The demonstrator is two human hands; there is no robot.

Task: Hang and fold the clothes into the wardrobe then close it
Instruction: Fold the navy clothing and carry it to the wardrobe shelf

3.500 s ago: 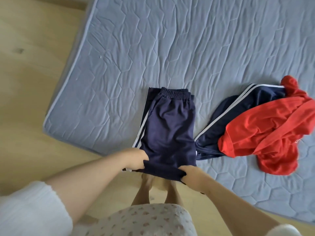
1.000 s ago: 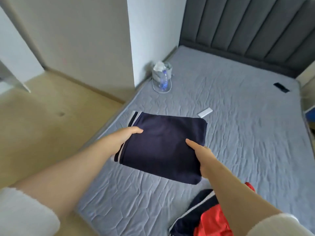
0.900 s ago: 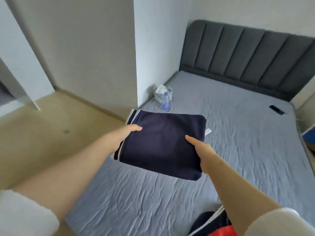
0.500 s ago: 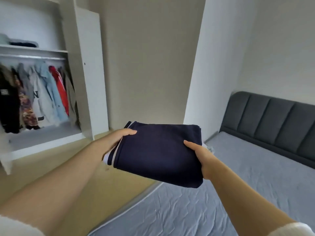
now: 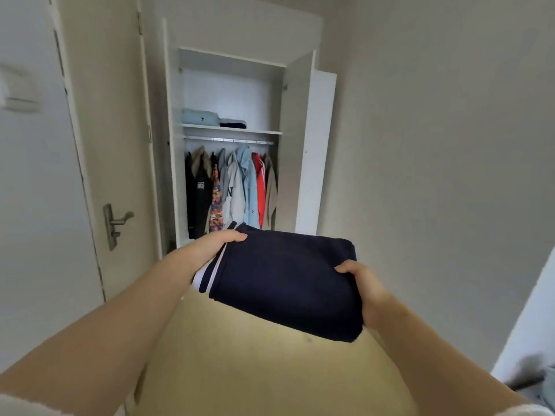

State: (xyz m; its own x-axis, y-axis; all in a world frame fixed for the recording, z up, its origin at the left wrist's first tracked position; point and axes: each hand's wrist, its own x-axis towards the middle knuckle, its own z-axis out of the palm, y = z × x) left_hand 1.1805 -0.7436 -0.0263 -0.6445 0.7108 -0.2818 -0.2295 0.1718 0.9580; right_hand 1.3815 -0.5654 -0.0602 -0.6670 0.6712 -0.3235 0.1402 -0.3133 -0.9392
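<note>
Both arms reach toward the open wardrobe (image 5: 231,94). The left hand (image 5: 210,247) and right hand (image 5: 365,288) pinch opposite edges of the folded navy trousers (image 5: 285,280), thumbs on top.

Single view: head-worn, wide-angle.
Position: at wearer's head height, above floor (image 5: 255,370).
Facing: forward and slightly down, squarely toward open wardrobe (image 5: 234,94).
Range, far field: wardrobe centred in upper half, well apart from lens; fine detail inside soft.
Range, near field: forearms (image 5: 120,325) enter from both lower corners. Left hand (image 5: 210,244) and right hand (image 5: 360,280) near frame centre, close to lens, gripping folded navy garment (image 5: 285,280).
Flanks: door (image 5: 39,190) fills left edge, plain wall (image 5: 435,145) fills right.
Optics: straight edges bow toward frame borders.
</note>
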